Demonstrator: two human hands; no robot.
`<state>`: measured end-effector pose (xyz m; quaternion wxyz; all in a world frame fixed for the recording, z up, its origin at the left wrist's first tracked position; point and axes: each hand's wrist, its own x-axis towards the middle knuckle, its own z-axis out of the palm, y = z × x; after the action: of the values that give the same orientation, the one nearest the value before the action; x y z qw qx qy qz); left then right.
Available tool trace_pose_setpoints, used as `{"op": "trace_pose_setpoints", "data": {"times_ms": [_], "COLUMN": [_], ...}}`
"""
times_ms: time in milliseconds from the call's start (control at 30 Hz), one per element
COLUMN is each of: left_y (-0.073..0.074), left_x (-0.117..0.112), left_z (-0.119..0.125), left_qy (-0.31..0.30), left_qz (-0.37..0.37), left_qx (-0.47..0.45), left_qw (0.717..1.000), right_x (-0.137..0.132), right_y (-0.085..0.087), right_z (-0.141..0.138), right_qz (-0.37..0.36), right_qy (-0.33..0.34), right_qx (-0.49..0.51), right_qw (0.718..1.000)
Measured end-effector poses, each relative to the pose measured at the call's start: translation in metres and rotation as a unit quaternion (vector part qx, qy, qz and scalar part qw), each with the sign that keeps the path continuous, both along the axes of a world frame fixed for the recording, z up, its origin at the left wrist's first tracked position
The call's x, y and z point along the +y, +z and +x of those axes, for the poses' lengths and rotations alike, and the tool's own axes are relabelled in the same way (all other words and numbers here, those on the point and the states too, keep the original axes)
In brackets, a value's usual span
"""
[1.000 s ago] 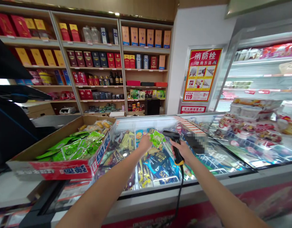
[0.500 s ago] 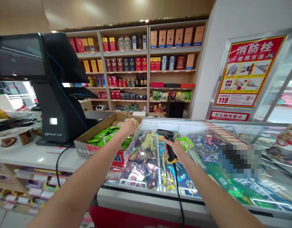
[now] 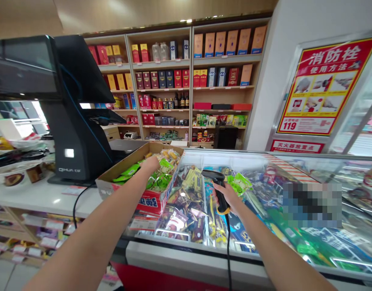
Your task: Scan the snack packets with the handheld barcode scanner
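Observation:
My right hand (image 3: 226, 198) is wrapped round the handle of a black and yellow barcode scanner (image 3: 214, 176), over the glass-topped freezer. Its cable hangs down past the freezer's front. Just beyond that hand, bright green snack packets (image 3: 238, 184) lie on the glass. My left hand (image 3: 151, 165) reaches into an open cardboard box (image 3: 149, 202) with red and blue printed sides. Inside the box are green packets (image 3: 159, 181) and yellowish wrapped snacks (image 3: 170, 155). The left fingers are hidden behind the back of the hand, so their grip does not show.
A black cash register (image 3: 79, 121) with screens stands on the white counter (image 3: 89, 202) at left. Ice creams fill the freezer (image 3: 179, 248) under its glass. Shelves (image 3: 161, 91) of boxed bottles line the back wall. A red fire-hydrant poster (image 3: 328, 87) hangs at right.
My left hand has moved left within the box, from the yellowish snacks to the green packets. My right hand still holds the barcode scanner in nearly the same place. The view has shifted slightly.

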<state>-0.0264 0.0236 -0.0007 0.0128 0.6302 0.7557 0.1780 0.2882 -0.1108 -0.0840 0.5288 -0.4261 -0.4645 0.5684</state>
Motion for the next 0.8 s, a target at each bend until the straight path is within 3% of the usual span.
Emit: {"op": "trace_pose_setpoints", "data": {"times_ms": [100, 200, 267, 333, 400, 467, 533, 600, 633, 700, 800], "left_y": [0.01, 0.027, 0.038, 0.042, 0.035, 0.016, -0.01, -0.038, -0.051, -0.072, -0.094], "left_x": [-0.011, -0.029, -0.043, -0.058, -0.071, -0.08, -0.085, -0.086, -0.085, -0.083, -0.078], "left_z": [0.003, 0.017, 0.033, 0.054, 0.075, 0.093, 0.106, 0.114, 0.116, 0.119, 0.12], "left_qy": [0.021, -0.014, -0.056, -0.121, -0.202, -0.27, -0.293, -0.279, -0.268, -0.249, -0.231], "left_qz": [0.021, 0.15, 0.247, 0.273, 0.19, 0.023, -0.133, -0.231, -0.258, -0.286, -0.304], "left_qx": [-0.013, -0.059, -0.142, -0.292, -0.493, -0.666, -0.769, -0.82, -0.835, -0.856, -0.87], "left_qw": [0.999, 0.987, 0.957, 0.908, 0.825, 0.694, 0.553, 0.444, 0.405, 0.352, 0.313], "right_x": [0.001, 0.001, 0.001, 0.0, -0.001, -0.002, -0.003, -0.004, -0.005, -0.007, -0.01], "right_y": [0.003, 0.004, 0.005, 0.007, 0.008, 0.008, 0.008, 0.008, 0.009, 0.01, 0.012], "right_z": [0.0, 0.002, 0.003, 0.005, 0.006, 0.008, 0.01, 0.011, 0.012, 0.013, 0.011], "right_qz": [0.004, 0.013, 0.02, 0.029, 0.044, 0.063, 0.073, 0.075, 0.074, 0.067, 0.059], "right_qy": [0.006, 0.01, 0.014, 0.022, 0.032, 0.042, 0.056, 0.073, 0.083, 0.104, 0.124], "right_qx": [0.021, 0.034, 0.043, 0.055, 0.07, 0.088, 0.102, 0.102, 0.096, 0.074, 0.031], "right_qw": [1.0, 0.999, 0.999, 0.998, 0.996, 0.993, 0.991, 0.989, 0.989, 0.99, 0.99]}}
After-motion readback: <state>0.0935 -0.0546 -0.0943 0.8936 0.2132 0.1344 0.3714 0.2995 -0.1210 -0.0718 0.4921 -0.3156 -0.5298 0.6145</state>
